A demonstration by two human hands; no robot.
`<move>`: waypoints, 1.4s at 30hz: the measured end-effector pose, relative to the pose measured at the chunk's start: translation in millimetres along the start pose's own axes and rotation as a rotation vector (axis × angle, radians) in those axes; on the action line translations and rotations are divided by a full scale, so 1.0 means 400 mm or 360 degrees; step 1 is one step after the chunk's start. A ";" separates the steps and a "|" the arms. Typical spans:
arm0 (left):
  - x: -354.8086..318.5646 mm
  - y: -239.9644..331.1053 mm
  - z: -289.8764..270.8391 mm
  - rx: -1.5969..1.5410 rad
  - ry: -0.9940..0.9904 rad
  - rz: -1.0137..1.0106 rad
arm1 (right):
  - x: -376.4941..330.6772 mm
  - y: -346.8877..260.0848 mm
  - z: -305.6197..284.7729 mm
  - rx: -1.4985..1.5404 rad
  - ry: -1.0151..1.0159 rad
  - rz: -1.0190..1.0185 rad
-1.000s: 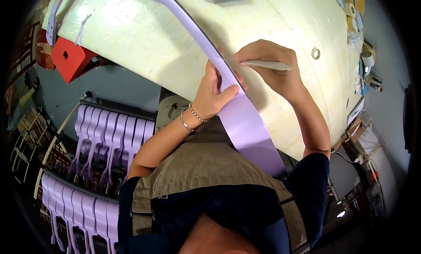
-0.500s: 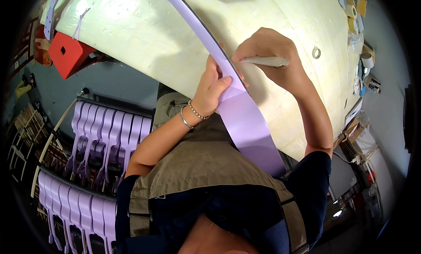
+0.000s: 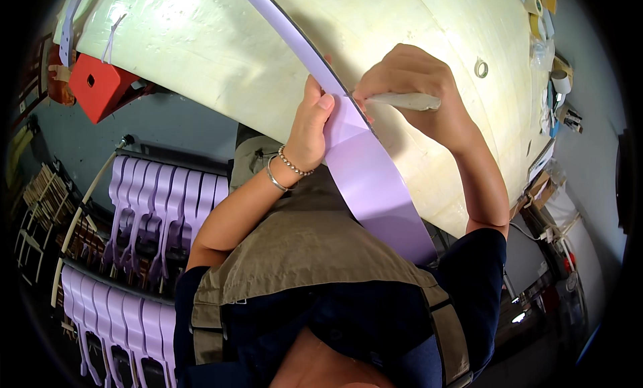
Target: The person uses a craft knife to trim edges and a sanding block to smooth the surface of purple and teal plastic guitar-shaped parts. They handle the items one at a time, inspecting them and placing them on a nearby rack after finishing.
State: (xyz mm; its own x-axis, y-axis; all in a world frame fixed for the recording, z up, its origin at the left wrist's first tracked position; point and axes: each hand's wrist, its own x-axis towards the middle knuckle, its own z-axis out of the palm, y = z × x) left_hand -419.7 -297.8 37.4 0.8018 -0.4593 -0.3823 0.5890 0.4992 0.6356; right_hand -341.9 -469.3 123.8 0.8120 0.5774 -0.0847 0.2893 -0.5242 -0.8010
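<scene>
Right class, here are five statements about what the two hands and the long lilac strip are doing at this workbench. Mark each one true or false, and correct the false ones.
1. The left hand grips the edge of the lilac strip. True.
2. The right hand is empty. False: it holds a pale slim tool against the strip.
3. The left wrist wears bracelets. True.
4. The red box sits beside the right hand. False: it lies far off at the cream bench's left end.
5. Racks of lilac pieces stand at the person's left. True.
</scene>
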 end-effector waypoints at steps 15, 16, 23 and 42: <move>0.002 0.009 0.005 0.0205 0.0067 0.0068 | -0.070 -0.011 -0.019 0.0064 -0.0128 0.0073; 0.001 0.012 0.009 0.0179 0.0066 0.0053 | -0.076 -0.011 -0.022 0.0074 -0.0155 0.0078; 0.003 0.012 0.006 0.0215 0.0086 0.0034 | -0.073 -0.014 -0.012 0.0065 -0.0079 0.0084; -0.002 0.011 0.010 0.0251 -0.0066 0.0114 | 0.152 0.063 -0.014 0.0881 0.0481 0.0286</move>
State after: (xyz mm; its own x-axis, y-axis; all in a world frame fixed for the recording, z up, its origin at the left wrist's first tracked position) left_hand -418.0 -298.3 43.3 0.8343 -0.4584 -0.3064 0.5048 0.4115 0.7589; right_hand -282.2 -450.9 101.9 0.9534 0.2674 -0.1399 -0.1022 -0.1501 -0.9834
